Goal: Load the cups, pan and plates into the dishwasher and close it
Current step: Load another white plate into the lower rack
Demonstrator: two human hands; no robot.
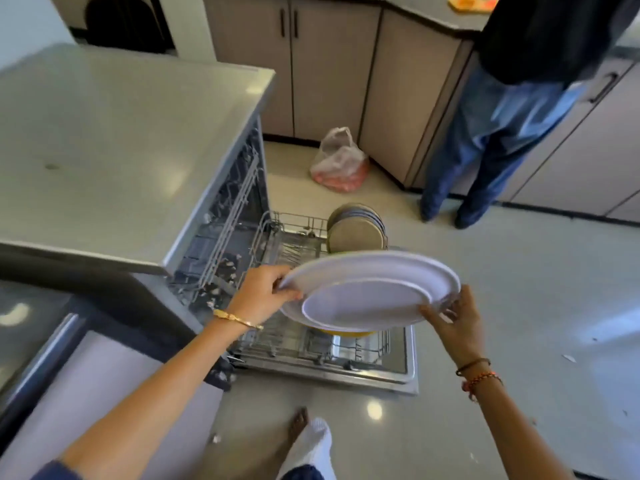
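Observation:
A large white plate (367, 289) hangs level above the pulled-out lower rack (311, 344) of the open dishwasher (221, 216). My left hand (263, 292) grips its left rim. My right hand (453, 317) holds the right rim with its fingers under the edge. Several grey plates (356, 230) stand upright at the rack's far end. Something yellow (346, 331) shows under the white plate; what it is cannot be told. The dishwasher door (408, 362) lies open and flat.
A grey countertop (114, 143) covers the dishwasher on the left. A plastic bag (341, 162) sits on the floor by the cabinets (329, 71). Another person stands at the far right (502, 140). My foot (301, 427) is just before the door.

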